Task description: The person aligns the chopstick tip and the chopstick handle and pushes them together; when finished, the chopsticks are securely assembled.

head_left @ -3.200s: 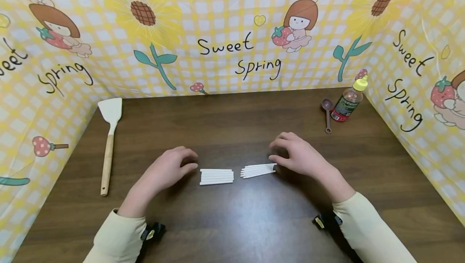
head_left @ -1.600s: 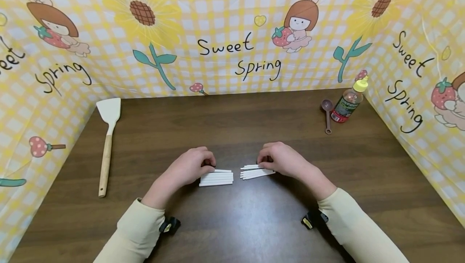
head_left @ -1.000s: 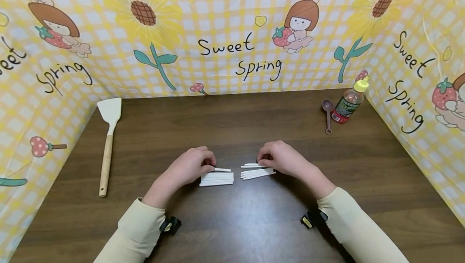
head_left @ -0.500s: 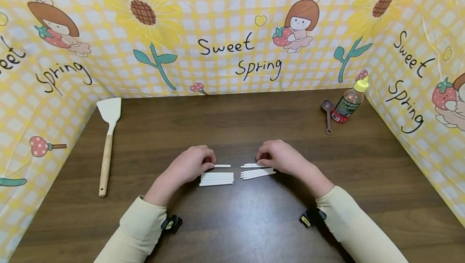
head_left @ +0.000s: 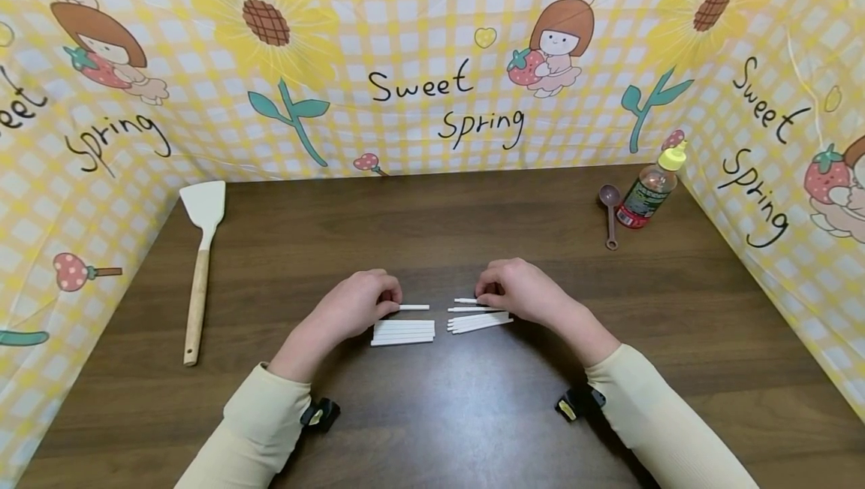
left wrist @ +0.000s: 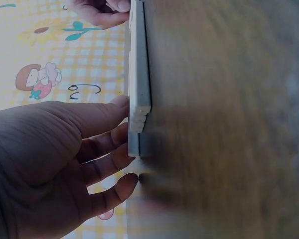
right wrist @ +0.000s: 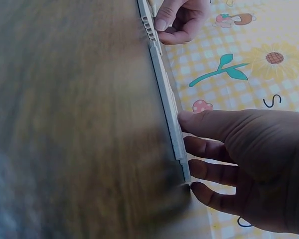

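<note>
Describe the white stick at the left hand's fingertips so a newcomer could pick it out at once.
On the brown table, find the left hand, on the spatula's side. A single white stick pokes out past its thumb. Unlike the tight row of white sticks just below it in the head view, it lies alone, bare table showing between.

**Head view: one stick pinched per hand**

Your left hand (head_left: 354, 305) pinches the left stick (head_left: 414, 308), just beyond the neat left row (head_left: 403, 333). Your right hand (head_left: 523, 292) pinches the far right stick (head_left: 465, 300); a loose stick (head_left: 468, 309) lies between it and the slanted right row (head_left: 477, 322). Gap between the two rows, both on the brown table (head_left: 432, 418). Spatula (head_left: 199, 271) flat at left, white blade away from you. Spoon (head_left: 610, 203) just beside the bottle (head_left: 647, 192), back right. Yellow checked cloth (head_left: 419, 16) behind and both sides.
</note>
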Action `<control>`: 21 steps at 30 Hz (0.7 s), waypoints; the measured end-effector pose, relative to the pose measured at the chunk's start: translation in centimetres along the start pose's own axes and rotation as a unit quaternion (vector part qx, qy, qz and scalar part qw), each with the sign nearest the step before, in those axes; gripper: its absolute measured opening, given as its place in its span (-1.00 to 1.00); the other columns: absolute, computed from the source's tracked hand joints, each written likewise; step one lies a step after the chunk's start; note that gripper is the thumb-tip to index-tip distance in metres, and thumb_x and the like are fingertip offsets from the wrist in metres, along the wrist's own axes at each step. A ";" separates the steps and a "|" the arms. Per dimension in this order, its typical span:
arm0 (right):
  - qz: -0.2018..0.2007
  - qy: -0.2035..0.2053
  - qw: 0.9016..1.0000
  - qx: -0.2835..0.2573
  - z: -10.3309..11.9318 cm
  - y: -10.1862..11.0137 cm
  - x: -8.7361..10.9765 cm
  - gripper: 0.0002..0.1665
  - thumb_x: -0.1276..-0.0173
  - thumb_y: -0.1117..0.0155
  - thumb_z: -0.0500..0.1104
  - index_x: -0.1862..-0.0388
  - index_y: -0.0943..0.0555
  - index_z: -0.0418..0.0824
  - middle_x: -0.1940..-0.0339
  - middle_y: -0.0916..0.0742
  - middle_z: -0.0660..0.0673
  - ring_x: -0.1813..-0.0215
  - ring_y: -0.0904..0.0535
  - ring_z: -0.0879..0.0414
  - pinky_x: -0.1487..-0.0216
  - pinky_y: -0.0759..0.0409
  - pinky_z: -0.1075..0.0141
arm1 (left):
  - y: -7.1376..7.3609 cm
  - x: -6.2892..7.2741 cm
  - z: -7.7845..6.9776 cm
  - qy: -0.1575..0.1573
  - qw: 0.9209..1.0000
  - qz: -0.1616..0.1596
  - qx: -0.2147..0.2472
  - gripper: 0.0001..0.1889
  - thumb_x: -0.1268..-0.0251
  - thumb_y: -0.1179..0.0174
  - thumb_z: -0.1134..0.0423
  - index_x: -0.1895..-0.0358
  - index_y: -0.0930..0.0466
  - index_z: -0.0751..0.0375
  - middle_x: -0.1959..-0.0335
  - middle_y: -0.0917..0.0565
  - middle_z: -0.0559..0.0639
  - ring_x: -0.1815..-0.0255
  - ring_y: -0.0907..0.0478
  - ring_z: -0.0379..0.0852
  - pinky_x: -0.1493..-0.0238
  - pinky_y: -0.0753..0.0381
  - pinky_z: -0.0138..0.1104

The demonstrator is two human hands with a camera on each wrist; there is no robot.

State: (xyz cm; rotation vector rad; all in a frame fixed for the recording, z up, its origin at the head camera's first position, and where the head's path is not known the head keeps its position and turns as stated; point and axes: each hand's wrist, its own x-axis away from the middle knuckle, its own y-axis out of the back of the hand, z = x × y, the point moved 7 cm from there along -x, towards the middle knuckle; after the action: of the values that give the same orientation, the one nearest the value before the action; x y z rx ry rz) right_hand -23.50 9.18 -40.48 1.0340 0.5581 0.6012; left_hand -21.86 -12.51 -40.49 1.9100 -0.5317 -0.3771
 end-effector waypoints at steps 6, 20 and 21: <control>0.001 0.000 1.000 0.001 0.1 0.0 -0.1 -0.97 -0.32 -0.47 -0.18 0.29 -0.75 -0.10 0.34 -0.65 0.10 0.32 -0.56 0.18 0.22 -0.55 0.27 | -0.1 0.0 0.0 0.002 1.000 -0.001 -0.001 -0.89 -0.25 -0.40 0.33 0.36 -0.65 0.07 0.43 -0.50 -0.17 0.39 -0.45 -0.18 0.28 -0.48 -0.28; -0.009 -0.011 1.000 0.015 -0.2 -0.2 -0.1 -0.86 -0.25 -0.41 -0.34 0.38 -0.66 -0.11 0.38 -0.59 0.08 0.36 -0.50 0.19 0.25 -0.53 0.29 | -0.2 -0.3 -0.5 0.017 1.000 0.008 -0.024 -0.82 -0.26 -0.40 0.33 0.40 -0.57 0.04 0.42 -0.47 -0.16 0.38 -0.46 -0.15 0.28 -0.51 -0.24; -0.011 -0.013 1.000 0.018 -0.2 -0.1 -0.1 -0.86 -0.26 -0.40 -0.34 0.38 -0.65 -0.11 0.38 -0.59 0.08 0.35 -0.50 0.19 0.25 -0.53 0.28 | -0.2 -0.3 -0.5 0.017 0.999 0.006 -0.026 -0.82 -0.27 -0.40 0.33 0.40 -0.57 0.05 0.42 -0.47 -0.16 0.37 -0.46 -0.15 0.27 -0.52 -0.23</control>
State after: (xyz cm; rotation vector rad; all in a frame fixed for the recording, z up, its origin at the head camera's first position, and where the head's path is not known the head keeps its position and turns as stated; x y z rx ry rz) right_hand -23.64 9.19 -40.67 1.0674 0.5582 0.5585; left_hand -21.81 -11.93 -40.51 1.8581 -0.5063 -0.3463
